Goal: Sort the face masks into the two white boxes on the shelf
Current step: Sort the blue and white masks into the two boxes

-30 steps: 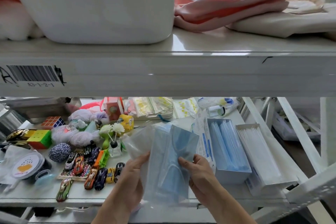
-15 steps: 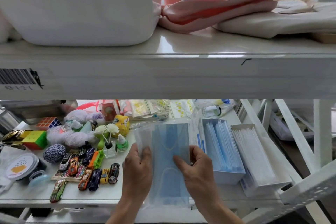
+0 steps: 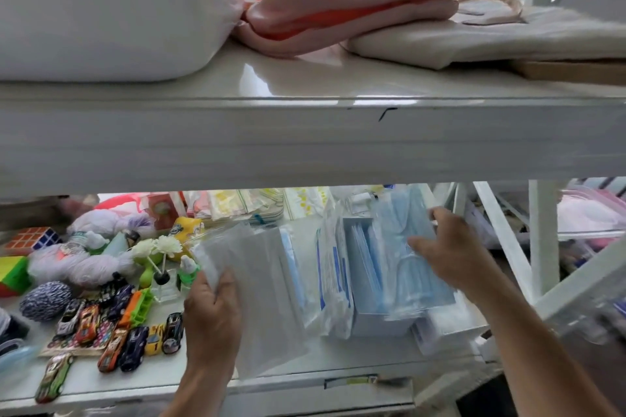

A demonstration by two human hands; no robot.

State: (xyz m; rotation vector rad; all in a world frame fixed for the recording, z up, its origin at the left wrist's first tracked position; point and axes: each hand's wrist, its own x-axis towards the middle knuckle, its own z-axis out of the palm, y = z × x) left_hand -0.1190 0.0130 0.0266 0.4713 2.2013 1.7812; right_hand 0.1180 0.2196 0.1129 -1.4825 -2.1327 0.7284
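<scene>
My right hand grips a blue face mask in a clear wrapper and holds it over the white box with blue masks. A second white box lies just right of it, mostly hidden by the mask and my hand. My left hand holds a pale wrapped mask packet left of the boxes. Another printed mask bag leans against the first box.
Toy cars, yarn balls, puzzle cubes and small bottles crowd the lower shelf's left side. The upper shelf edge hangs close overhead, carrying a white bin and folded pink cloth. Diagonal white frame bars stand to the right.
Both hands held one bundle of masks together; now they have parted. My right hand carried the blue mask right, over the box, while the left keeps the pale packet.
</scene>
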